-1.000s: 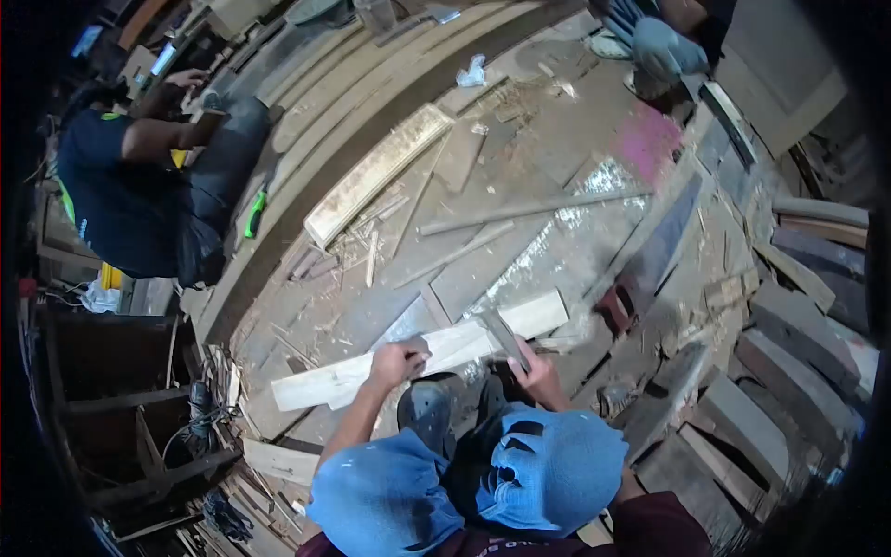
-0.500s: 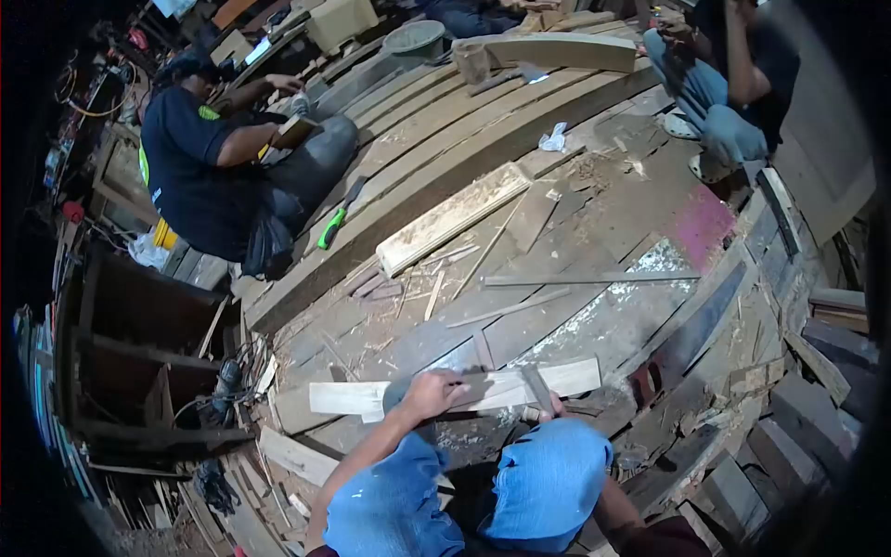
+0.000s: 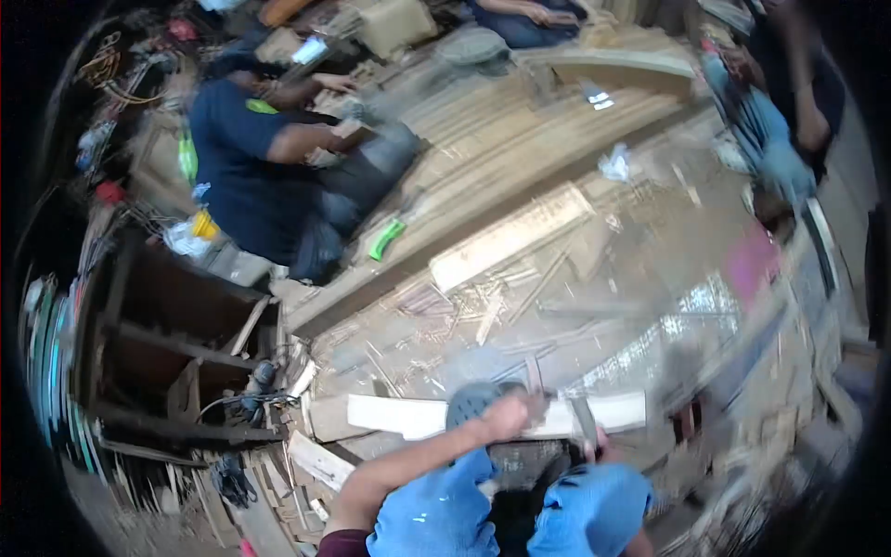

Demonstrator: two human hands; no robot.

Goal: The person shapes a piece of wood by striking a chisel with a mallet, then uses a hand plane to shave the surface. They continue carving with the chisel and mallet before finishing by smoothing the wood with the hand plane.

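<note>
A pale wooden board (image 3: 390,415) lies crosswise before my blue-clad knees, and a grey perforated shoe (image 3: 471,405) rests over its left part. My left hand (image 3: 515,416) is at the middle of the board, its fingers smeared by motion; whether they hold anything is unclear. Near the right part of the board, my right hand (image 3: 596,446) is closed around the lower end of a flat grey bar-like tool (image 3: 583,418), which stands out across the board.
A co-worker (image 3: 251,167) sits at the left beyond a long beam (image 3: 371,288). Another person (image 3: 789,121) crouches at the right. A light plank (image 3: 510,237), a green-handled tool (image 3: 386,239) and wood scraps lie ahead. An open dark wooden frame (image 3: 176,339) stands at the left.
The camera view has turned, so the scene sits further right and lower, and is blurred. Along the board, my left hand has moved right, closer to the tool in my right hand.
</note>
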